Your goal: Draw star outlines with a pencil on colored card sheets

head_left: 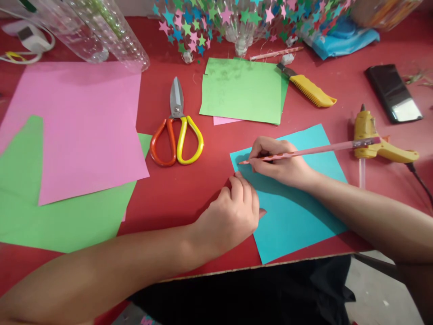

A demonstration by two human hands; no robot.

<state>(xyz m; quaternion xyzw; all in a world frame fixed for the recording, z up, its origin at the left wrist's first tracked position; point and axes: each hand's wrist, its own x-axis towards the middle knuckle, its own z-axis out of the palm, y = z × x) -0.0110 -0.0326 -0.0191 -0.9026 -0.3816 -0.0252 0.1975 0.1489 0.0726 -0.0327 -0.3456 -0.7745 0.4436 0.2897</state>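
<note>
A blue sheet of paper [297, 212] lies tilted near the table's front edge. My right hand [280, 162] rests on its upper part, fingers closed round a pink pencil [314, 150]. The pencil's tip touches the sheet near its upper left corner, and its eraser end points right. My left hand [235, 210] lies over the sheet's left edge with its fingers curled together; whether they pinch the paper is hidden. Scissors [176, 122] with a red and a yellow handle lie up and left of my left hand.
Pink paper [91, 131] and green paper [67, 221] overlap at left. Light green sheets [241, 90] lie behind, beside a yellow cutter [313, 90]. A glue gun [367, 131] and phone [394, 92] are at right. Star decorations [203, 22] line the back.
</note>
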